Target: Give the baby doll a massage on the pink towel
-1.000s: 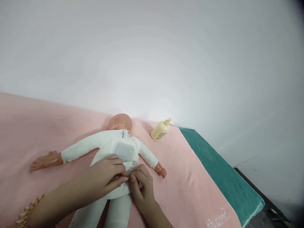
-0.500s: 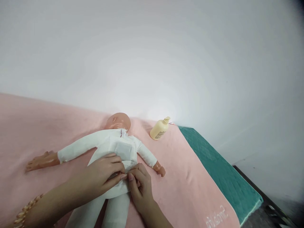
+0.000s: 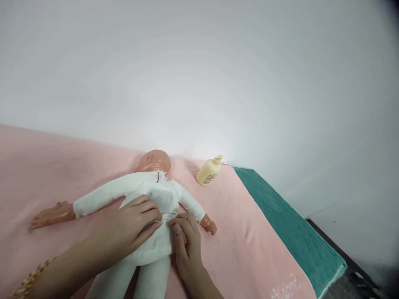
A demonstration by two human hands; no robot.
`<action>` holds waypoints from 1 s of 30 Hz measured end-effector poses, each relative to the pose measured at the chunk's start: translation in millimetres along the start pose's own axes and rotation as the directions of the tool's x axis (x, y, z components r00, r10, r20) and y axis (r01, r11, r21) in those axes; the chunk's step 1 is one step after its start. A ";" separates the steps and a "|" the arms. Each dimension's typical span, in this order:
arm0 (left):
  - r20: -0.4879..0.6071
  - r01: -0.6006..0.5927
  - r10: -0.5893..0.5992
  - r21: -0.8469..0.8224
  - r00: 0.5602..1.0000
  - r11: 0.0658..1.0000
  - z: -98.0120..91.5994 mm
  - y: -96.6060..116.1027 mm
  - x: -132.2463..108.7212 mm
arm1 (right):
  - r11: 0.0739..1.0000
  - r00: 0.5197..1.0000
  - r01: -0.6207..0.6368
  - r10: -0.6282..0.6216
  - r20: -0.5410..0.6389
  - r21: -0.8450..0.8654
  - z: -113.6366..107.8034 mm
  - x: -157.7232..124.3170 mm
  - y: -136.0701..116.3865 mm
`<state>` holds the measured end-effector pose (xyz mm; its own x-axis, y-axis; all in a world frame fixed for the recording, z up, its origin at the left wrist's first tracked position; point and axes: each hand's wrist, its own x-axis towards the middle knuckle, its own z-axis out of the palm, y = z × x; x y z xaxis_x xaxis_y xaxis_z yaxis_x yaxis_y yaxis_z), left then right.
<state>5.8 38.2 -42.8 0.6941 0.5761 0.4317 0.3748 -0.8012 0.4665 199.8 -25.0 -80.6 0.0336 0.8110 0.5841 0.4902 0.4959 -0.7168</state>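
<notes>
A cream pump bottle [image 3: 207, 172] stands on a pink cover [image 3: 249, 232], its neck leaning to the right in the view and dark print running along its lower side; its wall is opaque, so how much it contains is hidden. Near it, to the left, a doll [image 3: 154, 249] in white fabric lies on the same cover, its smooth brown head [image 3: 158, 160] towards the pale wall [image 3: 199, 74] and its arms spread to both sides. A grey square panel [image 3: 162, 198] sits on the doll's torso; whether it is a pocket with something inside, I cannot tell. The left hand [image 3: 137, 224], a beaded bracelet [image 3: 34, 278] on its wrist, rests across the doll's middle with fingers curled and close together. The right hand [image 3: 188, 241] is just beside it at the waist, fingers bent, thumb near the index finger. Whether either hand pinches the fabric, I cannot tell. On the right, a green quilted cloth [image 3: 286, 220] extends past the pink cover's edge.
</notes>
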 end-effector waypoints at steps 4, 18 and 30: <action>0.066 0.073 -0.072 0.000 0.995 0.997 -3.8 4.6 2.8 | 1.000 0.999 -0.028 0.028 0.018 0.000 0.8 0.9 1.1; 0.026 0.035 -0.035 0.003 0.999 0.999 0.1 0.5 0.6 | 0.999 1.000 -0.012 0.012 0.006 -0.041 0.4 2.3 0.0; 0.049 0.060 -0.059 -0.013 0.997 0.998 0.3 2.6 1.5 | 0.995 0.998 -0.045 0.048 0.030 -0.087 0.6 4.0 3.8</action>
<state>8.1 36.9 -41.2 0.7002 0.6138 0.3647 0.4078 -0.7631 0.5013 201.2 -19.6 -81.2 0.0314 0.8427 0.5374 0.5621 0.4297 -0.7067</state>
